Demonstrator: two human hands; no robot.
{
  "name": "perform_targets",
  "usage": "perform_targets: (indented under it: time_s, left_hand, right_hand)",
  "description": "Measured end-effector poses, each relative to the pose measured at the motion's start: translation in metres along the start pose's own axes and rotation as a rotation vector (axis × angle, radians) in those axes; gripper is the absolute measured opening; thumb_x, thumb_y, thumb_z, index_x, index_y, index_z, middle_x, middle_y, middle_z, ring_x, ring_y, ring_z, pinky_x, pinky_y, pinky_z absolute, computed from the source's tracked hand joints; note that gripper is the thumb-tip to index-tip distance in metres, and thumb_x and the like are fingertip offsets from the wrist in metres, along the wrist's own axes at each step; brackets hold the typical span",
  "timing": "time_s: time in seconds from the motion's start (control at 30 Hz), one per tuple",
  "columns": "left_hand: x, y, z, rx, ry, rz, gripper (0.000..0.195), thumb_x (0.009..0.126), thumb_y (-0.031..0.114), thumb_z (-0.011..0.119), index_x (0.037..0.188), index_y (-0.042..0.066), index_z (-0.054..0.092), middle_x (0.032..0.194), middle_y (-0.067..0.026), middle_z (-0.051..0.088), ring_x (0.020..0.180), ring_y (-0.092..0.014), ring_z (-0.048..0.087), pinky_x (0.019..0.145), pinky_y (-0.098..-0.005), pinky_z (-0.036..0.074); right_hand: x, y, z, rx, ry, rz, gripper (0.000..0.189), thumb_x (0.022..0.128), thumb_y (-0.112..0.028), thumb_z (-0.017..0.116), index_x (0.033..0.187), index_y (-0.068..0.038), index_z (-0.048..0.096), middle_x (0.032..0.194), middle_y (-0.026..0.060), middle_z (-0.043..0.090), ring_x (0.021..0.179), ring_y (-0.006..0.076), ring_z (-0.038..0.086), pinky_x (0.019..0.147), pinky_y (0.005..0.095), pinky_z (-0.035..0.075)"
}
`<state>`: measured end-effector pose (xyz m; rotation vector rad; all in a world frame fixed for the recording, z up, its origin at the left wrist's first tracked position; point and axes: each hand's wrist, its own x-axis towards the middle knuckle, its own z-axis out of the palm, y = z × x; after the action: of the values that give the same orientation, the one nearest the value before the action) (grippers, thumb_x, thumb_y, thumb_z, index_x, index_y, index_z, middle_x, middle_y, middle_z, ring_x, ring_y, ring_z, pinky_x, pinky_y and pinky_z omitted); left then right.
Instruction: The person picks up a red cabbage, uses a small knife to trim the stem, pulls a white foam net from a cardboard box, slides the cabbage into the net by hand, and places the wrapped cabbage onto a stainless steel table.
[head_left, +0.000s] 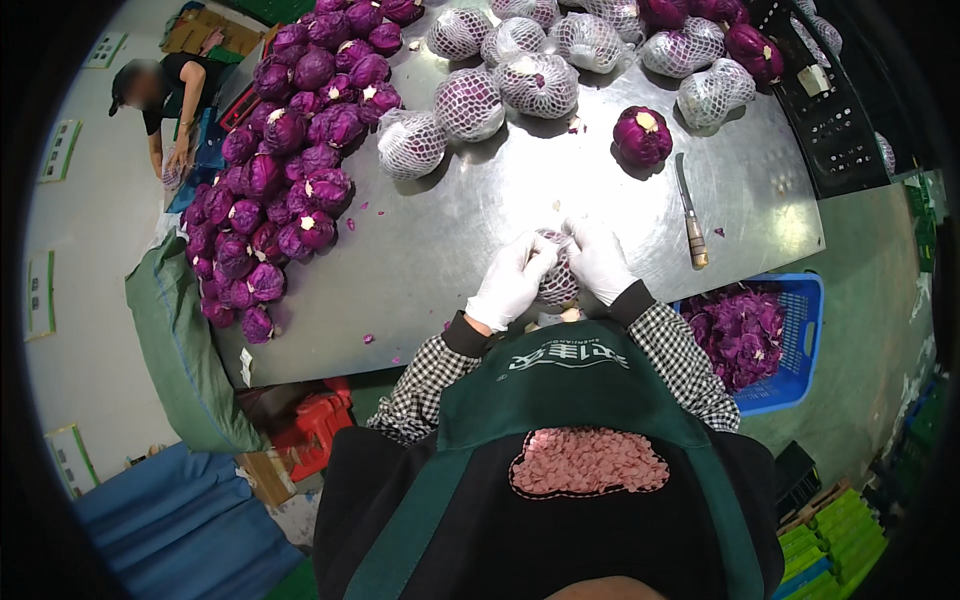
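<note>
Both of my hands wear white gloves and meet at the near edge of a steel table (420, 247). Between them is a red cabbage in a white foam net (557, 283), partly hidden by my fingers. My left hand (514, 277) pinches the net from the left side. On the other side, my right hand (600, 259) grips the net near its top. A bare red cabbage (643, 137) stands farther off to the right, its pale cut stem facing up. Right of my hands lies a knife (691, 217) with a wooden handle and a curved blade.
Loose red cabbages (262, 176) are heaped along the table's left side. Several netted cabbages (470, 105) stand at the back. A black crate (832, 112) borders the right end. Below the right edge, a blue basket (808, 337) holds purple leaves. Another person (169, 97) works at far left.
</note>
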<state>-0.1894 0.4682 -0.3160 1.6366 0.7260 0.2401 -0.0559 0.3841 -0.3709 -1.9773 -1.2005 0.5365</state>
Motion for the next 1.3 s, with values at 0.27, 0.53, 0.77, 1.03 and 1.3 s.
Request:
perform_targets:
  time_s: [0.27, 0.53, 0.77, 1.03, 1.3]
  left_hand:
    - [-0.03, -0.013, -0.03, -0.332, 0.003, -0.22, 0.014, 0.09, 0.012, 0.055, 0.092, -0.003, 0.058, 0.079, -0.0053, 0.06, 0.066, -0.008, 0.053, 0.062, -0.0216, 0.045]
    - [-0.021, -0.109, -0.07, -0.737, 0.484, -0.35, 0.009, 0.089, 0.001, 0.048, 0.091, -0.004, 0.055, 0.071, -0.0058, 0.055, 0.057, -0.01, 0.047, 0.053, -0.0237, 0.041]
    - [0.001, -0.097, -0.068, -0.58, 0.56, -0.318, 0.01, 0.091, 0.008, 0.051, 0.089, -0.002, 0.055, 0.069, -0.0035, 0.054, 0.054, -0.008, 0.044, 0.051, -0.0227, 0.039]
    - [0.021, -0.05, -0.023, -0.649, 0.472, -0.094, 0.014, 0.09, 0.009, 0.056, 0.097, -0.004, 0.054, 0.079, -0.0054, 0.058, 0.062, -0.008, 0.049, 0.058, -0.0206, 0.043]
    - [0.001, -0.033, 0.017, -0.264, 0.465, 0.24, 0.062, 0.084, 0.006, 0.061, 0.137, -0.002, 0.03, 0.131, -0.0164, 0.041, 0.113, -0.022, 0.047, 0.098, -0.0326, 0.038]
  right_hand:
    - [0.004, 0.06, 0.018, 0.375, 0.235, 0.473, 0.018, 0.079, 0.001, 0.049, 0.089, 0.007, 0.063, 0.08, 0.012, 0.065, 0.07, 0.0163, 0.061, 0.063, 0.0262, 0.048]
    - [-0.001, 0.005, -0.011, 1.81, 0.009, 0.635, 0.015, 0.075, 0.006, 0.041, 0.066, -0.005, 0.046, 0.053, 0.0009, 0.039, 0.041, 0.0117, 0.037, 0.038, 0.0254, 0.034]
    - [-0.01, 0.018, -0.017, 1.463, -0.169, 0.536, 0.013, 0.082, -0.01, 0.046, 0.077, -0.001, 0.054, 0.059, 0.0046, 0.05, 0.049, 0.0155, 0.048, 0.046, 0.027, 0.041]
    - [-0.018, -0.04, 0.006, -0.085, 0.183, -0.144, 0.044, 0.076, -0.028, 0.07, 0.108, -0.002, 0.055, 0.094, 0.017, 0.057, 0.084, 0.0299, 0.058, 0.074, 0.0373, 0.048]
    - [-0.015, -0.025, 0.014, -0.078, 0.135, -0.105, 0.01, 0.082, -0.007, 0.055, 0.088, 0.001, 0.051, 0.079, 0.02, 0.053, 0.078, 0.035, 0.055, 0.068, 0.0402, 0.045]
